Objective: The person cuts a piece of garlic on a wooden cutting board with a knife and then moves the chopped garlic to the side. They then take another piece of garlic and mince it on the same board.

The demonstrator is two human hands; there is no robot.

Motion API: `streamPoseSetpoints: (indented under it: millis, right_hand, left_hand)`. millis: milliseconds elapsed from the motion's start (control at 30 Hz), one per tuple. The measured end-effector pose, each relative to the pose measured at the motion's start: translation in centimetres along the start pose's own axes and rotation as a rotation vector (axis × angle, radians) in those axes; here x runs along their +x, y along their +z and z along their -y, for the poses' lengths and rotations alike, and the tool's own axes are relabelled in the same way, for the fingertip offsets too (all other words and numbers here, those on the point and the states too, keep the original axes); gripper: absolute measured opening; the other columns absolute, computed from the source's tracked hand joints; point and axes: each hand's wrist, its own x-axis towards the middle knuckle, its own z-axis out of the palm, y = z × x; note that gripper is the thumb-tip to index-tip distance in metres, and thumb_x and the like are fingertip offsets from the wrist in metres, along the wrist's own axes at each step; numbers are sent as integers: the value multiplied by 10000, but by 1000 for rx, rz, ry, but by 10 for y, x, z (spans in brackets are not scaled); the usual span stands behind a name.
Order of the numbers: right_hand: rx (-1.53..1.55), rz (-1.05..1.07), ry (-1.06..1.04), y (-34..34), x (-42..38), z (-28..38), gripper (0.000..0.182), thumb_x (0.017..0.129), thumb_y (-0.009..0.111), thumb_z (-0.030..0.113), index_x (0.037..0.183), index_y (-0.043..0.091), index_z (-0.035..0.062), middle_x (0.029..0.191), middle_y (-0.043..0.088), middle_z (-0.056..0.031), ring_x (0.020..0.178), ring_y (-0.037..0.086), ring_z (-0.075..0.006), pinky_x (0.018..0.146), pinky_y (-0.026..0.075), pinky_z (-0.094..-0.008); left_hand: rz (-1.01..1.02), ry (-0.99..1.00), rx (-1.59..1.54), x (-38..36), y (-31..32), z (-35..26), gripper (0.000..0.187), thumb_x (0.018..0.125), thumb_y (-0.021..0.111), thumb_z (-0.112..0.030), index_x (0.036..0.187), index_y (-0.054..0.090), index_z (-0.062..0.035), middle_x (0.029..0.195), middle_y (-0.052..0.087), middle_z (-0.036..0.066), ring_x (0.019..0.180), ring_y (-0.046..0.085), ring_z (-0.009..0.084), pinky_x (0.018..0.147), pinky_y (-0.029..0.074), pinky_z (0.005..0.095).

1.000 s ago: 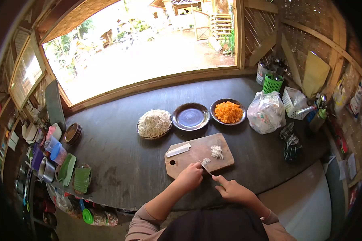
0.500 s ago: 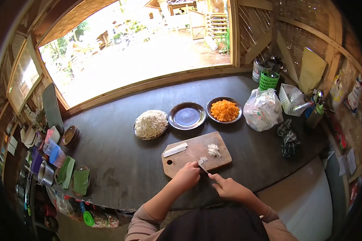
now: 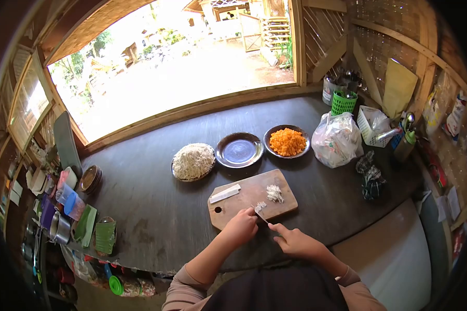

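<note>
A wooden cutting board (image 3: pixel 254 193) lies in front of me. My right hand (image 3: pixel 294 241) is closed round the handle of a knife (image 3: pixel 261 216), its blade pointing up and left beside my left fingertips. My left hand (image 3: pixel 242 226) rests on the board's near edge, fingers curled and pressed together; what they grip is hidden. Just past them lie small white cut pieces (image 3: pixel 260 206). A heap of white shreds (image 3: pixel 274 194) sits at the board's right, and pale white strips (image 3: pixel 225 193) lie at its left, above the handle hole.
Behind the board stand a plate of whitish shreds (image 3: pixel 193 161), a bare dark plate (image 3: pixel 239 150) and a plate of chopped orange food (image 3: pixel 287 142). To the right are a filled plastic bag (image 3: pixel 337 140), a dark cloth (image 3: pixel 370 176) and a white basket (image 3: pixel 373 127). Banana leaf (image 3: pixel 105 236) lies left.
The view has shifted very slightly. Both hands and the knife stay in nearly the same place at the board's near edge, and the white pieces look much the same.
</note>
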Motion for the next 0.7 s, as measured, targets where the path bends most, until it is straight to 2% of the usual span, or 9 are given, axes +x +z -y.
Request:
streamPoseSetpoints:
  millis: [33, 100, 233, 333, 400, 433, 500, 633, 700]
  right_hand:
    - [1, 3, 3, 0, 1, 1, 438, 973, 524, 213, 1396, 432, 152, 860, 654, -297, 819, 636, -486, 751, 488, -541]
    - [6, -29, -25, 0, 4, 5, 433, 962, 510, 200, 1386, 434, 148, 774, 639, -303, 725, 629, -497, 672, 491, -566]
    - [-38, -111, -79, 18, 17, -3, 432, 965, 505, 202, 1387, 434, 145, 774, 636, -309, 727, 630, -498, 673, 495, -567]
    - [-24, -89, -23, 11, 10, 9, 432, 967, 501, 208, 1390, 433, 146, 803, 638, -322, 756, 632, -502, 696, 500, -567]
    - [14, -16, 16, 6, 3, 2, 439, 976, 524, 228, 1399, 429, 160, 975, 648, -319, 898, 623, -496, 805, 492, -535]
    - [13, -17, 18, 4, 1, 2, 439, 976, 524, 228, 1399, 429, 160, 975, 648, -319, 898, 623, -496, 805, 492, -535]
    - [33, 20, 55, 0, 0, 4, 440, 977, 519, 229, 1402, 428, 164, 1012, 642, -326, 920, 619, -498, 826, 487, -532]
    - [36, -29, -2, 7, 10, 3, 439, 977, 513, 229, 1404, 429, 171, 997, 645, -323, 907, 620, -503, 818, 489, -532]
    - [-15, -35, 30, 8, 15, 12, 444, 967, 501, 216, 1400, 425, 152, 896, 647, -326, 827, 629, -512, 760, 497, -565]
  left_hand:
    - [2, -2, -4, -1, 1, 0, 215, 808, 588, -86, 979, 704, -28, 1068, 628, 144, 1061, 568, 319, 952, 471, 423]
    - [-84, 35, -10, -1, 5, 2, 173, 788, 612, -120, 852, 672, 29, 1019, 610, 169, 1029, 579, 350, 940, 478, 412]
    - [-44, 34, -8, -1, 7, 2, 185, 787, 613, -132, 855, 667, 32, 1022, 611, 174, 1028, 580, 351, 941, 477, 416]
    - [-104, 52, 28, -3, 6, 2, 196, 791, 616, -150, 852, 663, 30, 1023, 610, 178, 1025, 580, 351, 937, 480, 418]
    - [-61, 34, 40, -3, 1, -3, 202, 792, 616, -157, 846, 656, 34, 1019, 611, 183, 1023, 580, 352, 933, 483, 418]
    - [-60, 36, 37, -3, -1, -5, 202, 792, 616, -157, 846, 656, 34, 1019, 611, 183, 1023, 580, 352, 933, 483, 418]
    - [31, -46, 10, -3, -5, -8, 250, 796, 590, -105, 1007, 670, 3, 1105, 612, 158, 1110, 549, 344, 988, 450, 426]
    - [11, -13, -11, -4, -2, -5, 255, 801, 586, -107, 1014, 672, 3, 1106, 609, 164, 1099, 551, 343, 983, 451, 428]
    - [-92, 38, -24, -3, 3, -5, 191, 789, 608, -147, 824, 643, 37, 1008, 614, 187, 1027, 578, 358, 933, 479, 421]
